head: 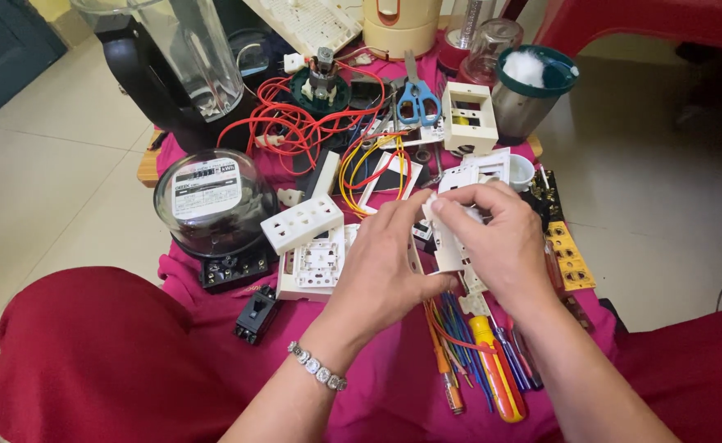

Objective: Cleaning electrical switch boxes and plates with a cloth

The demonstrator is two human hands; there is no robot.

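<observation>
My left hand (381, 262) and my right hand (500, 238) meet over the middle of a small table draped in a magenta cloth (213, 312). Both grip a white plastic switch frame (447, 246), held upright between them. My right fingertips pinch a small white piece (435, 205) at its top. A beaded bracelet (317, 367) circles my left wrist. Just left of my left hand lie a white socket strip (302, 222) and a white switch module (316, 267).
A glass-domed electric meter (209, 201) and a black breaker (256, 314) sit at the left. Red and yellow wires (312, 131), blue-handled scissors (418, 98), a cream box (469, 115), blender jars and a steel cup crowd the back. Screwdrivers (496, 369) and coloured wires lie under my wrists.
</observation>
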